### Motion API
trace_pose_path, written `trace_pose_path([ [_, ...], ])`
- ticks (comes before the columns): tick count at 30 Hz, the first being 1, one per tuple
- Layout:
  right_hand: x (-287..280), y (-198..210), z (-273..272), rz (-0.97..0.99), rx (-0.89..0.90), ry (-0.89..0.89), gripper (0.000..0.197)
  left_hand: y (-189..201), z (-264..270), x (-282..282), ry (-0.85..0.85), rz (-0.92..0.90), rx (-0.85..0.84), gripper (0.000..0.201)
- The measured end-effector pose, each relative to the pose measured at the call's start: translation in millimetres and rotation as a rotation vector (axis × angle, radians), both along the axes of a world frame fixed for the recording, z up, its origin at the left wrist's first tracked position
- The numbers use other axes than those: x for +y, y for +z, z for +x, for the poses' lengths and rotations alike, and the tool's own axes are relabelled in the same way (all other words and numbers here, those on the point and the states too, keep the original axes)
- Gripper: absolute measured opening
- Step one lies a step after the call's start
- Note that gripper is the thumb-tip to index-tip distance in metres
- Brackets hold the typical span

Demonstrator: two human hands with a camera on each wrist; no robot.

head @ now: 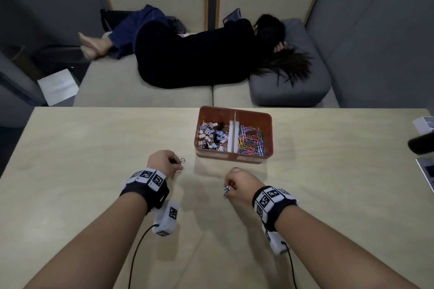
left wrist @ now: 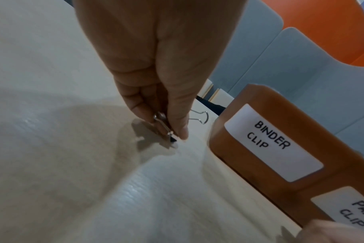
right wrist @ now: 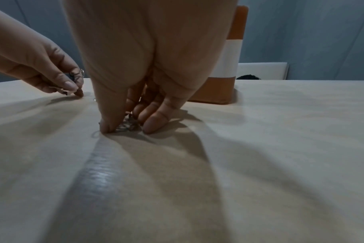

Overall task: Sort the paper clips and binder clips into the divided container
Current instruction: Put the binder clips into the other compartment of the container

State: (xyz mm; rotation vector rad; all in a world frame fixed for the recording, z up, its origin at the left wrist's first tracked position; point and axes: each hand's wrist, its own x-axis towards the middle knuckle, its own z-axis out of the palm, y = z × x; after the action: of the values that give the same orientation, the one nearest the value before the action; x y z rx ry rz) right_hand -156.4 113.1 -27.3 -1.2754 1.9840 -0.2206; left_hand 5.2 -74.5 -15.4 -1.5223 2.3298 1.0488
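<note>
Pale wood tabletop (head: pixel 94 171): near its middle, the right hand (head: pixel 237 185) pinches a bluish clip (head: pixel 226 189) against it; the left hand (head: pixel 164 163) pinches a binder clip (left wrist: pixel 199 117). Beyond, toward the far edge, the orange container (head: pixel 234 158) holds sorted clips.

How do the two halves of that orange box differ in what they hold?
The left compartment holds chunky binder clips in pastel pink, blue and black with silver wire handles; the right compartment holds thin, flat paper clips in bright mixed colours. The left one's front label reads BINDER CLIP; the right one's label is partly cut off in the left wrist view. Both sit in one orange container, split by a white divider.
</note>
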Motion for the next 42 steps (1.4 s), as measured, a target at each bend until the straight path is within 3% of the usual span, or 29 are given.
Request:
trace_pose_path([
  [4, 0.0, 1.9, 8.0, -0.004, 0.043, 0.026, 0.011, 12.0, 10.7, 4.6, 0.016, 0.005, 0.068, 0.013],
  [10, 0.8, 4.8, 15.2, 0.047, 0.055, 0.014, 0.020, 33.3, 11.2, 12.4, -0.009, -0.036, 0.197, 0.013],
  [16, 7.1, 12.9, 18.8, 0.093, 0.042, 0.022, 0.017, 56.2, -10.7, 19.0, -0.071, -0.085, 0.270, 0.012],
  [27, -39.2, 108.5, -30.3, -0.307, 0.079, -0.172, 0.021, 103.7, -80.6, 14.7, -0.177, -0.222, 0.350, 0.015],
  [29, -57.1, 112.1, -36.8, -0.348, 0.078, -0.230, 0.026, 108.1, -85.7, 12.1, -0.213, -0.213, 0.326, 0.025],
  [33, -76.4, 108.6, -38.5, -0.292, 0.076, -0.238, 0.053, 106.2, -82.6, 6.2, -0.284, -0.177, 0.233, 0.040],
  [36, -68.3, 99.1, -35.8, -0.255, 0.055, -0.249, 0.050, 99.2, -73.1, 3.5, -0.297, -0.139, 0.158, 0.035],
  [40, -46.1, 82.6, -28.8, -0.244, 0.155, -0.176, 0.039, 86.0, -56.8, 8.2, -0.366, -0.092, 0.029, 0.029],
  [42, -35.9, 79.7, -23.7, -0.258, 0.195, -0.142, 0.034, 81.7, -50.4, 13.7, -0.395, -0.092, 0.042, 0.025],
])
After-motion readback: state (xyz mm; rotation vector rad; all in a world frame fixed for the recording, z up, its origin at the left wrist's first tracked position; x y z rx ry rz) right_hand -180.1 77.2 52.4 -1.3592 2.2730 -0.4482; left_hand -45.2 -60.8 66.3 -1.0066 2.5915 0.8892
